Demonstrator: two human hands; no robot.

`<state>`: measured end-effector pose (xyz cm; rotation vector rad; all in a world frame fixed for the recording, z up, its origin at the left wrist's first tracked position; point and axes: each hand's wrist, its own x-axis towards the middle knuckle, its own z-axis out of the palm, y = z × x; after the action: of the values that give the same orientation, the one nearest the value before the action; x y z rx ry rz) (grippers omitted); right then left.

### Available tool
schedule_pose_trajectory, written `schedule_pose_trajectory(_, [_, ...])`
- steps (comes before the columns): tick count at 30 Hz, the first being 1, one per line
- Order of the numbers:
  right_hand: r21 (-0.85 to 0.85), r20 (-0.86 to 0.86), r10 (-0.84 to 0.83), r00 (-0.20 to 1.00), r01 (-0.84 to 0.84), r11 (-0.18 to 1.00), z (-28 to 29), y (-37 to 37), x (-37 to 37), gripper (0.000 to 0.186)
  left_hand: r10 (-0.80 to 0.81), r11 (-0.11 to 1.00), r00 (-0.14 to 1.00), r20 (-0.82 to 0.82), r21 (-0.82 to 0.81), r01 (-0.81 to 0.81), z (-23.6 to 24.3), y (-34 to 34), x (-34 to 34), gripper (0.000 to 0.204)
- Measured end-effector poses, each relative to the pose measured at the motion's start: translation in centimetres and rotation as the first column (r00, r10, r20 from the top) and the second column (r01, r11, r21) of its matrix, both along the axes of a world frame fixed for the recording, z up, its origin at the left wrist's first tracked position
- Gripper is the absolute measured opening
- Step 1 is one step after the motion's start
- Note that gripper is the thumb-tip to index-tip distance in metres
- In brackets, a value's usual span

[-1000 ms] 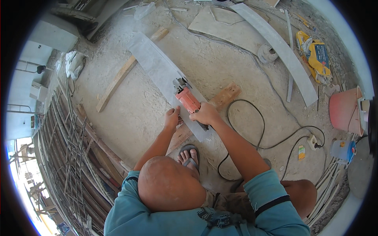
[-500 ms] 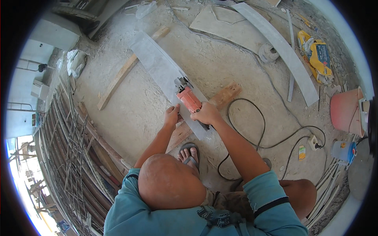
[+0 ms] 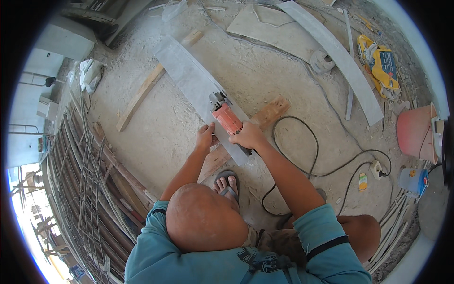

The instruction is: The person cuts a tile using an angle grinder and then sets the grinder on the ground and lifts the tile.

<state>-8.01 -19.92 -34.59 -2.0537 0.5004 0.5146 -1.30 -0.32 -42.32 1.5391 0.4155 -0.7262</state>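
The right hand (image 3: 248, 136) is clamping its fingers around the red grinder (image 3: 227, 119); the left hand (image 3: 205, 137) is curling at the gray board's (image 3: 189, 78) left edge, its grip unclear.

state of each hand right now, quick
Left hand: partly curled at the edge of the long flat grey panel; grip cannot be told.
Right hand: closed around the red-and-black handheld angle grinder.

left hand (image 3: 205, 137) has open floor (image 3: 158, 142) leftward; right hand (image 3: 248, 136) has looped cable (image 3: 310, 175) rightward.
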Motion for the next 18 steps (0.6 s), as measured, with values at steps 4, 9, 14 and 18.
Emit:
schedule_pose_trajectory(4, [0.031, 0.005, 0.002, 1.0, -0.002, 1.0, -0.1, 0.1, 0.5, 0.057, 0.007, 1.0, 1.0, -0.003, 0.014, -0.007, 0.0, 0.1, 0.1, 0.033])
schedule_pose_trajectory(9, [0.049, -0.001, 0.004, 1.0, -0.004, 0.999, 0.5, -0.1, 0.4, 0.056, 0.029, 1.0, 0.999, -0.015, 0.005, -0.029, 0.6, -0.1, 0.3, 0.033])
schedule_pose_trajectory(14, [0.016, -0.007, 0.009, 1.0, -0.009, 1.0, -0.2, -0.2, -0.2, 0.056, 0.036, 0.999, 0.999, -0.02, -0.02, -0.037, 0.5, -0.1, 0.4, 0.033])
schedule_pose_trajectory(18, [0.046, -0.028, 0.009, 1.0, -0.007, 0.999, 0.1, -0.2, -0.6, 0.058, 0.032, 0.999, 0.999, -0.012, -0.016, -0.032, 0.5, 0.0, 0.5, 0.034])
